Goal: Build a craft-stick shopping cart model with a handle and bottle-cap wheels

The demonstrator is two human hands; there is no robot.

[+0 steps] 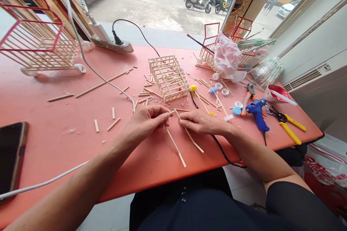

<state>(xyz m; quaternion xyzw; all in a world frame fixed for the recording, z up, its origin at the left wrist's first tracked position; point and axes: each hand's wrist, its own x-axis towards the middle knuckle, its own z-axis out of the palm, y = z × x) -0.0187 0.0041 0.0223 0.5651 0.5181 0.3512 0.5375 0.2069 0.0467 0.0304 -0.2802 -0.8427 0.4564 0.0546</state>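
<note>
Above the near part of the smooth salmon-red counter point(84, 119), we have our left hand point(151, 121) clamped on one slim pale wooden stick point(175, 145) and our right hand point(200, 122) on a second slim pale wooden stick point(190, 136); both long axes run from eleven to five o'clock, lower ends towards us, with the slatted pale wooden crate point(169, 78) at twelve, the blue plastic glue gun point(257, 111) at three

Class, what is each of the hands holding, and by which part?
The left hand pinches a thin wooden stick near its far end. The right hand holds a second stick, also near the far end, leaving its tip exposed.
</note>
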